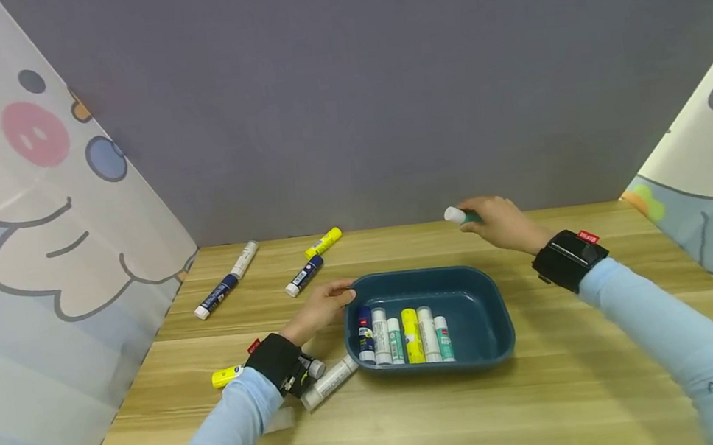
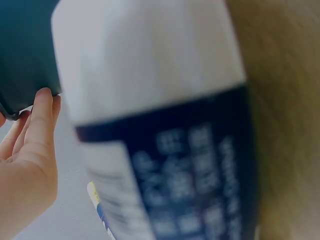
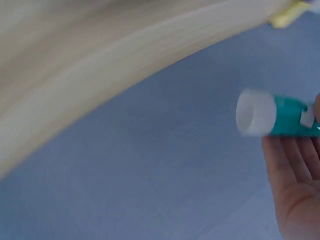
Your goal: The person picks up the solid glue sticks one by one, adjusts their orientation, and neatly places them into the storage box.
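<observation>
A green glue stick with a white end (image 1: 456,215) is pinched in my right hand (image 1: 505,225), raised behind the tray's right side. In the right wrist view the green glue stick (image 3: 287,116) lies between thumb and fingers, its white end pointing left. My left hand (image 1: 322,310) grips the left rim of a dark teal tray (image 1: 475,319); the left wrist view has its fingers (image 2: 42,115) against the tray's outer wall. Inside the tray several glue sticks stand in a row on the left, among them a navy one (image 1: 366,334) and a yellow one (image 1: 413,336).
Behind the left hand lie a yellow glue stick (image 1: 323,243), a navy one (image 1: 304,276), and a navy one (image 1: 216,297) touching a white one (image 1: 244,259). Near the left wrist are a white glue stick (image 1: 329,383) and a yellow one (image 1: 226,376). A grey wall (image 1: 382,100) rises behind.
</observation>
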`<state>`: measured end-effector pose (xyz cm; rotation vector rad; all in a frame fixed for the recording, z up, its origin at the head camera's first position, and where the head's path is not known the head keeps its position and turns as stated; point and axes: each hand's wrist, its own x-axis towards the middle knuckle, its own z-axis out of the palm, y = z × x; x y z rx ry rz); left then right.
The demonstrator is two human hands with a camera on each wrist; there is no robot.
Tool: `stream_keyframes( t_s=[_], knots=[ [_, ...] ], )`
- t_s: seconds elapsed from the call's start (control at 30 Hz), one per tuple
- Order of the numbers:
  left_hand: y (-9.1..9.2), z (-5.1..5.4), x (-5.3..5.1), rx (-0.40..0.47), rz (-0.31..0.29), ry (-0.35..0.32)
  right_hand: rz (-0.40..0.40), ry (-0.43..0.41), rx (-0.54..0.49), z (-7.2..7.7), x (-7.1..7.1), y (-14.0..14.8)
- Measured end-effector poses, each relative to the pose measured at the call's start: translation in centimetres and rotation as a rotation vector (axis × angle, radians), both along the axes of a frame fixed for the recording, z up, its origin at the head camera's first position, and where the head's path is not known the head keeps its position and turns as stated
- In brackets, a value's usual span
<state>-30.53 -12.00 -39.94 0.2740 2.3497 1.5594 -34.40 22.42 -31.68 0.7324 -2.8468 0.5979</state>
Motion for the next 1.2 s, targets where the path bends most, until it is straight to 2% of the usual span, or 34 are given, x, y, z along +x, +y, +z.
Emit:
stream_keyframes(
  t_s=[0.13,0.23,0.4,0.47,0.57,0.7,1.0,1.1,1.2],
  knots=[
    [-0.1,-0.1,-0.2,0.014,-0.008,-0.005,0.012,-0.178,-0.175,0.8,1.7,-0.9],
    [-0.1,-0.2,-0.3,0.019,-0.008,-0.002,-0.024,-0.319,-0.273,1.0,3.0,-1.5],
    [-0.1,-0.1,-0.3,0.025,-0.014,0.003,-0.069,-0.555,-0.504,0.9,4.7,-2.1],
    [-0.1,-0.1,-0.2,0.022,-0.018,0.002,-0.069,-0.621,-0.582,0.7,5.3,-2.1],
    [0.0,-0.1,-0.3,0.024,-0.014,-0.009,-0.066,-0.677,-0.63,0.3,6.0,-2.1],
    [-0.1,-0.2,-0.2,0.027,-0.005,-0.02,-0.081,-0.739,-0.632,-0.5,6.9,-2.1],
    [-0.1,-0.4,-0.2,0.033,-0.011,-0.025,-0.14,-0.822,-0.538,-3.1,8.2,-2.1],
    [0.0,-0.4,-0.2,0.03,-0.001,-0.019,-0.147,-0.797,-0.446,-3.7,8.5,-2.3],
    [0.0,-0.3,-0.2,0.031,0.008,-0.021,-0.15,-0.731,-0.326,-4.0,8.7,-2.6]
  ],
)
